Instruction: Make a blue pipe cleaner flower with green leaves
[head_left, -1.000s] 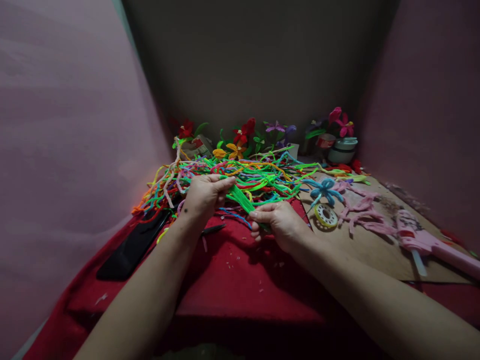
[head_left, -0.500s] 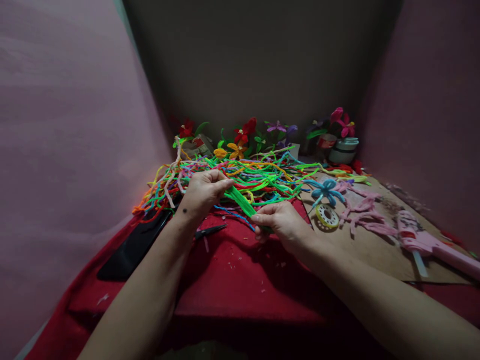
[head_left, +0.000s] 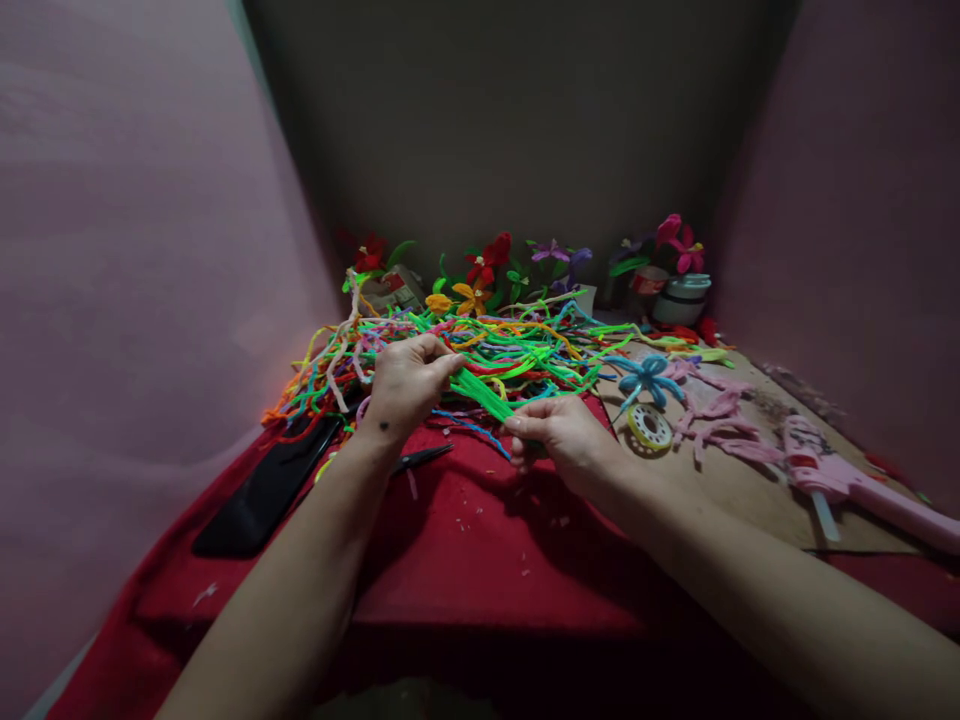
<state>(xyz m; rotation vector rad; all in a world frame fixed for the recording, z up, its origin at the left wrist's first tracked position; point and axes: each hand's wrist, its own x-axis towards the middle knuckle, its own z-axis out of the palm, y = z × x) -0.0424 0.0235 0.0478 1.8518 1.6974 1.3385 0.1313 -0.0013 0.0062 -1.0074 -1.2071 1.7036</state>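
Observation:
A flat bundle of bright green pipe cleaners (head_left: pixel 484 394) stretches slantwise between my hands, above the red cloth (head_left: pixel 480 560). My left hand (head_left: pixel 412 385) pinches its upper left end between thumb and fingers. At the lower right end, my right hand (head_left: pixel 559 435) is closed on the same bundle, and its fingers hide that tip. Right behind the bundle lies a big tangled heap of coloured pipe cleaners (head_left: pixel 540 345). Dark-handled scissors (head_left: pixel 424 458) rest on the cloth beside my left wrist, partly covered by it.
A black phone (head_left: pixel 259 500) lies left of my left forearm. On the brown board (head_left: pixel 727 510) at right are a blue pipe-cleaner flower (head_left: pixel 649 378), a yellow-rimmed spool (head_left: pixel 649 428), pink pipe-cleaner pieces (head_left: pixel 724 425) and a pink glue gun (head_left: pixel 832 475). Fuzzy flowers (head_left: pixel 491 258) and a lidded jar (head_left: pixel 681 300) stand behind.
Both hands keep their hold on the green bundle and have barely moved. The bundle looks slightly more spread and less steep. The whole view has shifted slightly.

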